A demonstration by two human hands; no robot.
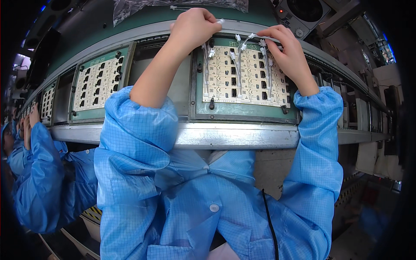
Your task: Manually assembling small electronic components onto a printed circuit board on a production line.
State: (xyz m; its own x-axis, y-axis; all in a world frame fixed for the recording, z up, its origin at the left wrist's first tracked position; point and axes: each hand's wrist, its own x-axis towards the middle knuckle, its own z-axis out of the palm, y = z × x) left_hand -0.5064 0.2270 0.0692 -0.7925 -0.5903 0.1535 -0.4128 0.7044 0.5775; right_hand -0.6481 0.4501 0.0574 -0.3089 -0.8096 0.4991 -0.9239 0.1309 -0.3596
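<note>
My left hand [195, 29] is closed at the far side of the line, its fingertips pinching a small white connector [220, 21]. To the right, my right hand [288, 52] has thumb and fingers closed round a white cable [271, 38] with small plugs on its ends. Below both hands lies a cream circuit board panel [223, 89] in a green fixture [255, 111]. Black components stand in columns on that panel. Several white wire leads [239, 78] run up across it, with loose white plugs [237, 38] near its far edge.
A second green fixture [99, 113] with a similar panel sits to the left on the rail line [216, 135]. Clear plastic bags [143, 9] lie beyond the far rail. At the left edge, a co-worker in a blue sleeve [41, 173] handles another panel. A boxy device [303, 17] stands far right.
</note>
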